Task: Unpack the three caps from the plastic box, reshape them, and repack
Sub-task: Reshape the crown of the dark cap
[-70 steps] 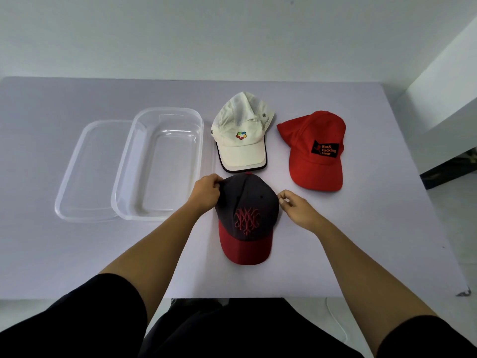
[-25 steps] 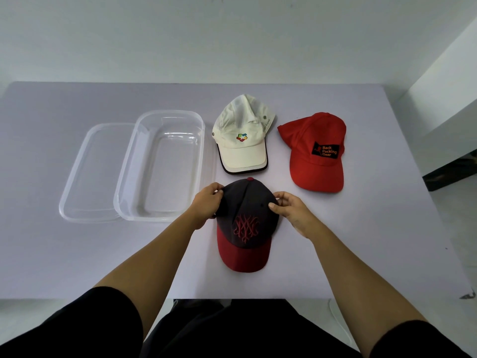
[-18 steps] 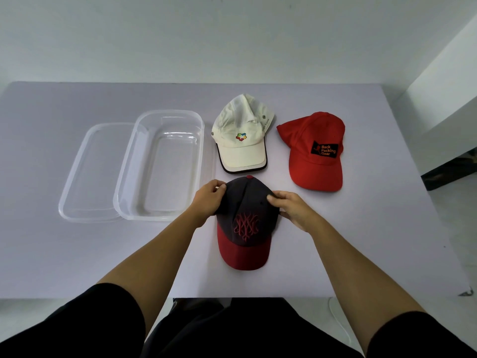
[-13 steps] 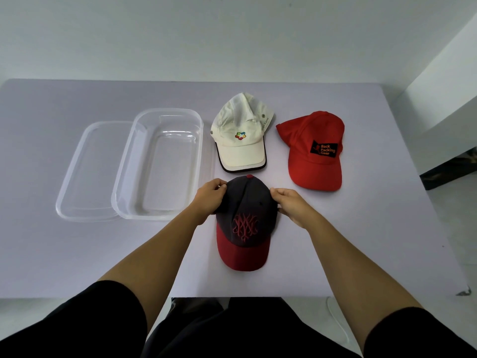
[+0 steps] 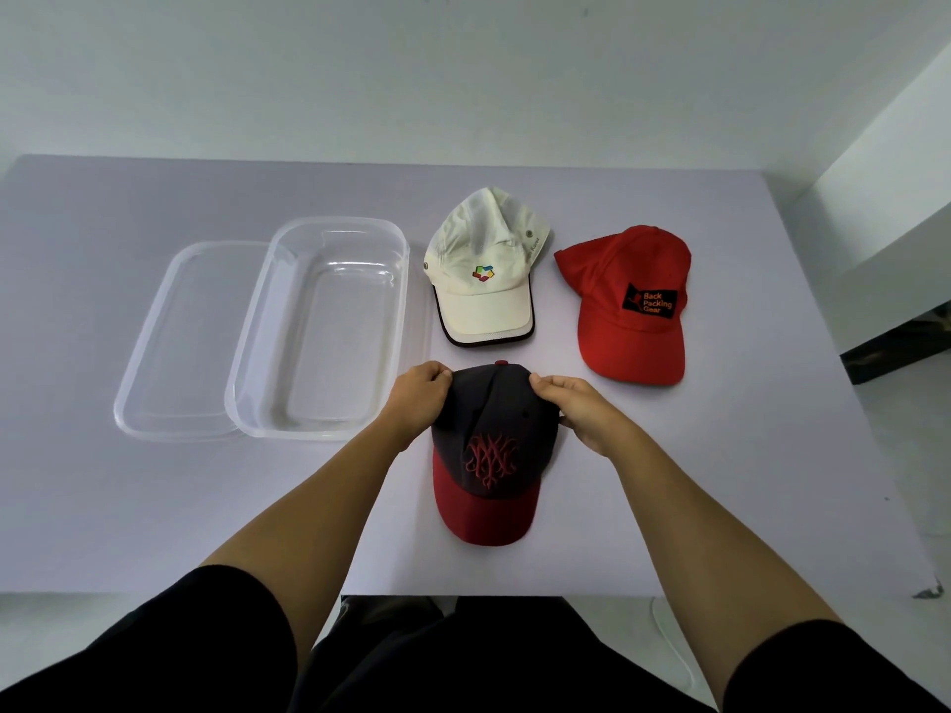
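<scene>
The dark cap [image 5: 496, 419] with a red brim and a red stitched emblem lies on the near middle of the table [image 5: 154, 506], brim pointing toward the person. The left hand [image 5: 417, 401] grips the left rear of its crown and the right hand [image 5: 584, 411] grips the right rear. On both hands the fingers are curled and pinch the fabric, so the crown sits between the two hands, with the fingertips [image 5: 545, 383] close together at the back of the cap. The brim lies flat on the table, clear of both hands.

Just beyond the dark cap lies a white cap [image 5: 483, 280] with a small coloured logo, its brim toward the person. To its right lies a red cap [image 5: 630, 301] with a black patch, apart from the other two. To the left of the white cap stands the clear plastic box [image 5: 337, 331], open, with its lid [image 5: 175, 342] lying beside it on the far left, the box's edge overlapping the lid.

The table top is a plain pale lilac. Behind it rises a bare white wall [image 5: 463, 69], and a white ledge stands at the right. Both forearms are bare below black sleeves [image 5: 170, 656].
</scene>
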